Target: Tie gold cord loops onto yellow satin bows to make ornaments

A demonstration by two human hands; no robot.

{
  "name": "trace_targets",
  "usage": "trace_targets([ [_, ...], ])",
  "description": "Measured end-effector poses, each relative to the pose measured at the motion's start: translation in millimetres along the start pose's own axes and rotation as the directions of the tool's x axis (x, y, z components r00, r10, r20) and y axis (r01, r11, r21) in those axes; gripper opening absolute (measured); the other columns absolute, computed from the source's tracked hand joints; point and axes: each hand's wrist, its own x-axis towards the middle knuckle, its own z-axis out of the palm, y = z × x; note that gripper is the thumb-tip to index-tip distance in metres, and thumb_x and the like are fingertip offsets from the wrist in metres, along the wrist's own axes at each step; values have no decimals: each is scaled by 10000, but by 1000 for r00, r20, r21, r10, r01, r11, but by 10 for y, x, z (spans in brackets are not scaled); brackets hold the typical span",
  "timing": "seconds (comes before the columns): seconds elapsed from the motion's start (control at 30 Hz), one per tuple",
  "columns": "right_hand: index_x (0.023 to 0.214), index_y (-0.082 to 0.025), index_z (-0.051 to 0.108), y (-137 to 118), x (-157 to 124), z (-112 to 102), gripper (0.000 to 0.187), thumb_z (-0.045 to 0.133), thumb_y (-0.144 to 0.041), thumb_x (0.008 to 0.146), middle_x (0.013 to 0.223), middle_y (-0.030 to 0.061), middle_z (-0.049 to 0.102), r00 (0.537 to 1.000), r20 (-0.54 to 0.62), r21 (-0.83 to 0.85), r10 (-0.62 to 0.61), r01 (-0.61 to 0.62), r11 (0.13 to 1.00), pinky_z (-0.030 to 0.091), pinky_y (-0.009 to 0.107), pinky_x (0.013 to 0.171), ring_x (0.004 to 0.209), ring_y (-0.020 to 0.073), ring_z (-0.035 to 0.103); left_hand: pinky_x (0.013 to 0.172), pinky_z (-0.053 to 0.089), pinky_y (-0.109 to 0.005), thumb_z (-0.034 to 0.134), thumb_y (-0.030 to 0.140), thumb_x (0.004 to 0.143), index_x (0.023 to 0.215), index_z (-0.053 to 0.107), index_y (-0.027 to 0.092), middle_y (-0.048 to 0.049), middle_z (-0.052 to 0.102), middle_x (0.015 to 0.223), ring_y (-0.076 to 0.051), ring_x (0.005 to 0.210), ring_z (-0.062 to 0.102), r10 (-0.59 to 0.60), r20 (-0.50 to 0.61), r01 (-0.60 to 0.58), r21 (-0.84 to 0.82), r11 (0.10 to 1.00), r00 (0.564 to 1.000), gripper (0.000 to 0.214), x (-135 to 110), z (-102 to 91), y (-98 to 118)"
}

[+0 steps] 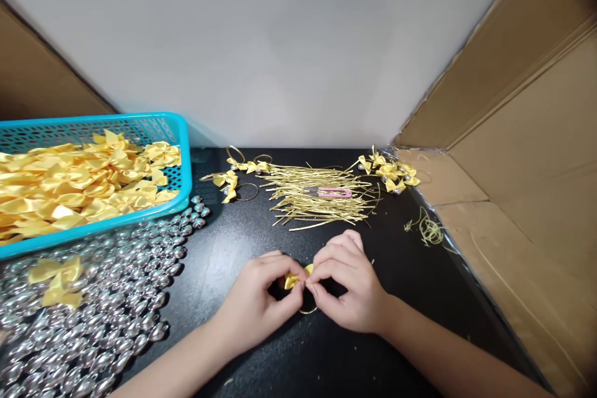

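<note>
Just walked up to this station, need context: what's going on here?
A person's left hand and right hand meet at the fingertips, pinching a small yellow satin bow; a thin gold loop shows just below. Beyond them, a pink-handled cutter lies on a spread of straight gold cord pieces, with bead-trimmed yellow bows at both ends. At left sit a blue plastic basket of loose yellow bows and many shiny silver beads.

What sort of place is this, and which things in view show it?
Probably a small craft or hand-assembly workstation: a blue basket holds many yellow bows, shiny silver bead-like pieces lie spread in quantity, and a pile of gold strips lies on the black tabletop.
</note>
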Motion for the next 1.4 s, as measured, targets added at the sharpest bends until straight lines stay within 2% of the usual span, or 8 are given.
trace_targets([
  [0.33, 816, -204, 611, 25, -17, 1, 55, 627, -168, 778, 754, 0, 650, 995, -6, 52, 96, -96, 994, 374, 367, 734, 734, 164, 586, 486, 361, -205, 574, 198, 826, 828, 694, 166, 39, 538, 567, -109, 518, 452, -149, 6, 147, -209, 967, 989, 124, -7, -40, 23],
  [0.57, 776, -214, 612, 6, -7, 23, 62, 666, -197, 800, 739, -9, 668, 992, -3, 25, 126, -125, 992, 375, 356, 741, 738, 162, 595, 553, 421, -232, 549, 249, 877, 781, 564, 176, 19, 579, 636, -126, 582, 516, -163, 7, 158, -276, 948, 987, 122, -25, -32, -7],
  [0.77, 771, -212, 637, 43, -27, 30, 77, 656, -182, 840, 743, -7, 665, 989, -32, 17, 143, -142, 990, 376, 352, 746, 742, 160, 586, 620, 466, -263, 504, 288, 926, 784, 558, 178, -16, 658, 695, -147, 641, 594, -206, 7, 196, -341, 919, 978, 187, -28, -43, -21],
  [0.97, 778, -218, 644, 40, -38, 4, 102, 628, -155, 855, 715, -7, 659, 990, -107, -36, 96, -101, 994, 370, 361, 738, 708, 159, 562, 651, 502, -262, 500, 221, 935, 1003, 518, 200, 1, 680, 745, -148, 682, 649, -191, -114, 144, -335, 931, 975, 74, -61, 7, -87],
  [1.03, 867, -225, 653, 33, -43, 3, 51, 650, -185, 837, 763, 1, 676, 991, -98, -36, 94, -98, 995, 376, 374, 761, 739, 172, 576, 643, 503, -250, 494, 197, 935, 999, 523, 208, 6, 677, 751, -142, 679, 651, -142, -127, 101, -282, 954, 982, 71, -66, 13, -92],
  [1.13, 975, -237, 656, 25, -42, 9, 167, 682, -229, 811, 841, 12, 690, 994, -52, -48, 94, -97, 994, 381, 382, 773, 789, 187, 586, 600, 495, -219, 503, 165, 925, 983, 533, 217, 18, 669, 752, -123, 639, 642, -59, -124, 34, -196, 980, 991, 83, -72, 14, -73],
  [1.3, 776, -236, 677, 40, -17, 13, 104, 658, -167, 852, 765, -8, 675, 996, -84, -80, 14, -21, 997, 360, 365, 750, 752, 161, 565, 606, 507, -205, 503, 120, 911, 956, 550, 212, 17, 662, 754, -116, 641, 651, 20, -105, -35, -144, 989, 994, 112, -76, 10, -36],
  [1.4, 780, -211, 665, 49, -9, 18, 102, 644, -152, 860, 741, -8, 654, 991, -116, -29, 73, -76, 997, 365, 355, 740, 724, 149, 568, 628, 517, -206, 481, 108, 921, 938, 558, 206, 13, 666, 749, -115, 658, 659, 13, -146, -39, -173, 984, 989, 126, -72, 3, -25],
])
